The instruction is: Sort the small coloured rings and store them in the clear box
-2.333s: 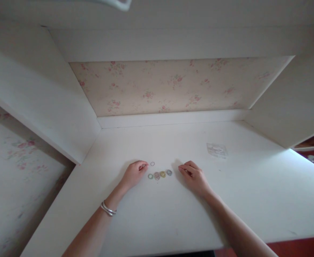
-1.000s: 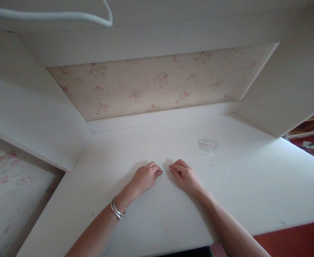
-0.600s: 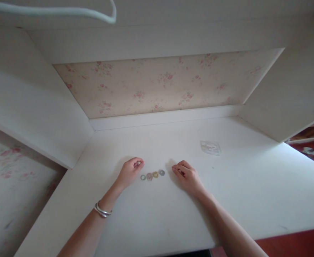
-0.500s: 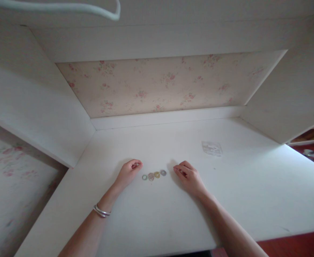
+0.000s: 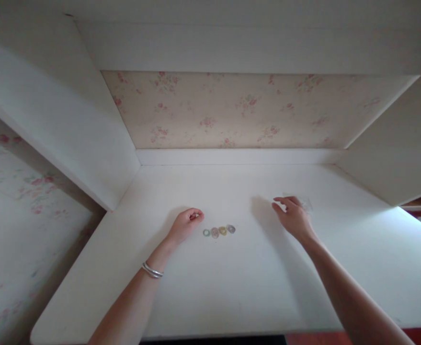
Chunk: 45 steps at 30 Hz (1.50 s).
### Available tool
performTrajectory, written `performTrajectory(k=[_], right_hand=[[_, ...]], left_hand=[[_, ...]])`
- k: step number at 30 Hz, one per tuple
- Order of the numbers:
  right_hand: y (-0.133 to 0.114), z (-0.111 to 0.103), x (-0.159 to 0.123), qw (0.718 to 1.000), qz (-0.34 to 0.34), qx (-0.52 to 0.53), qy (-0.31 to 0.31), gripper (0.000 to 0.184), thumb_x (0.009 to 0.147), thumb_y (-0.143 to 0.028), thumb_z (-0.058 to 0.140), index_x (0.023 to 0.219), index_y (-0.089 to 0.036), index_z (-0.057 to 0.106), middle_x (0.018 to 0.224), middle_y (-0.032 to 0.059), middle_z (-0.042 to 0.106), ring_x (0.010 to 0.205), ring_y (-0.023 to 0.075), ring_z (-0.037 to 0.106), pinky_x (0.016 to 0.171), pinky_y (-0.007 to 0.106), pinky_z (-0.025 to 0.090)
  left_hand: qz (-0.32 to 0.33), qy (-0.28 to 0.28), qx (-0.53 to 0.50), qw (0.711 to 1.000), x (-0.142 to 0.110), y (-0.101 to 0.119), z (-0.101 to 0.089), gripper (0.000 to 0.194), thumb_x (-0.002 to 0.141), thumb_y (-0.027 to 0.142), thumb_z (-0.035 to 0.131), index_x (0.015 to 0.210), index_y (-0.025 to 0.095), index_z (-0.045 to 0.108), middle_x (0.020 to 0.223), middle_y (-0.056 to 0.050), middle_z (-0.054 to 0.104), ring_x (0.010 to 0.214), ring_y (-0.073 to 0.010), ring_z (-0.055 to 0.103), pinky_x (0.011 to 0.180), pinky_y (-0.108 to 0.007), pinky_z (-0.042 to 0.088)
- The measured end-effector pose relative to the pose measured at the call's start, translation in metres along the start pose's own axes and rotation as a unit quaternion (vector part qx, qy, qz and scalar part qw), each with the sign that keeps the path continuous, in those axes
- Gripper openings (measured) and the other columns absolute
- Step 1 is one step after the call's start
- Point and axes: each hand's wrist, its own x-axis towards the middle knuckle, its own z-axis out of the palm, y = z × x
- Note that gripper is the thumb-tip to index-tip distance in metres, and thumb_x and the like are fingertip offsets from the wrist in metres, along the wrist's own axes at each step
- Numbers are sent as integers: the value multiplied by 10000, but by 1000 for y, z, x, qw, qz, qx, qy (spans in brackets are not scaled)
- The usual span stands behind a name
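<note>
Several small coloured rings lie in a short row on the white desktop: a green ring (image 5: pixel 206 233), a pink ring (image 5: pixel 215 233), a yellow ring (image 5: pixel 223 231) and a purple-grey ring (image 5: pixel 231 229). My left hand (image 5: pixel 186 225) rests on its side just left of and behind the row, thumb and curled fingers together, with nothing showing in them. Over the desk to the right, my right hand (image 5: pixel 293 216) is raised, its thumb and index finger apart and nothing between them. Partly hidden behind it is a clear plastic bag (image 5: pixel 306 205).
The white desktop (image 5: pixel 210 287) ends at a low back ledge (image 5: pixel 239 156) under flowered wallpaper (image 5: pixel 224 110). White side panels (image 5: pixel 98 143) stand left and right, and a shelf board (image 5: pixel 246 45) runs above.
My right hand has moved right and away from the rings, toward the plastic bag, and its fingers have parted. My left hand stays by the row. The camera view has shifted.
</note>
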Motion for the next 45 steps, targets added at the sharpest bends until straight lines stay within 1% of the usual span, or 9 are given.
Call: performTrajectory(k=[3, 5, 10, 21, 25, 31, 36, 40, 45], right_hand=[[22, -18, 24, 983, 64, -169, -8, 496, 823, -537, 457, 1179, -229, 612, 1189, 141, 506, 1053, 328, 508, 860, 478, 422], [33, -24, 34, 970, 108, -216, -38, 616, 799, -623, 433, 1266, -236, 541, 1277, 160, 443, 1120, 386, 460, 866, 533, 407], [54, -18, 45, 957, 154, -212, -120, 780, 754, -717, 401, 1367, -234, 419, 1342, 192, 399, 1124, 411, 475, 851, 540, 423], [60, -8, 49, 953, 185, -204, -125, 677, 797, -596, 435, 1356, -215, 445, 1277, 212, 467, 1046, 372, 566, 811, 510, 458], [22, -4, 44, 974, 135, -157, -96, 648, 810, -599, 427, 1326, -211, 482, 1328, 169, 459, 1070, 347, 559, 866, 477, 448], [-87, 18, 15, 996, -6, 27, -88, 514, 826, -560, 479, 1213, -234, 569, 1246, 98, 550, 931, 228, 625, 801, 353, 488], [-162, 42, -19, 984, -59, 118, -116, 440, 850, -502, 485, 1216, -265, 546, 1260, 41, 548, 935, 190, 624, 787, 305, 495], [-195, 49, -36, 980, -85, 103, -144, 442, 868, -490, 460, 1248, -275, 521, 1322, 41, 505, 1019, 211, 604, 846, 332, 478], [-209, 50, -46, 981, -98, 60, -159, 447, 878, -470, 444, 1279, -279, 495, 1376, 47, 453, 1033, 233, 606, 866, 356, 470]], left_hand=[[4, -6, -9, 1000, 1, -1, -2, 323, 800, 449, 537, 897, 162, 648, 697, 3, 590, 626, -126, 506, 572, -229, 372], [8, -3, -12, 1000, 1, -2, -2, 321, 802, 446, 532, 893, 160, 646, 713, -4, 595, 640, -131, 513, 580, -232, 376], [12, -6, -12, 1000, 1, -4, -3, 310, 800, 440, 536, 882, 163, 649, 689, 1, 584, 628, -130, 501, 574, -234, 362], [13, -16, -35, 999, 1, -4, -5, 277, 798, 416, 554, 864, 166, 650, 591, 43, 466, 552, -100, 404, 519, -224, 285], [22, -28, -74, 997, 1, -2, -7, 289, 779, 418, 599, 914, 167, 647, 625, 47, 416, 571, -88, 378, 526, -214, 292], [29, -33, -145, 988, -3, 0, -9, 582, 675, 368, 733, 1198, 227, 522, 1060, -34, 464, 691, -66, 457, 586, -193, 412], [66, -27, -149, 986, -3, -5, -3, 867, 594, 349, 806, 1344, 286, 375, 1358, -112, 319, 970, -172, 515, 620, -229, 503], [82, -14, -172, 982, 1, -11, 2, 974, 577, 313, 818, 1398, 290, 293, 1451, -133, 228, 1105, -254, 478, 653, -290, 553], [99, -12, -169, 981, 4, -14, 5, 926, 604, 230, 780, 1400, 231, 307, 1429, -154, 284, 1152, -275, 460, 737, -322, 557]])
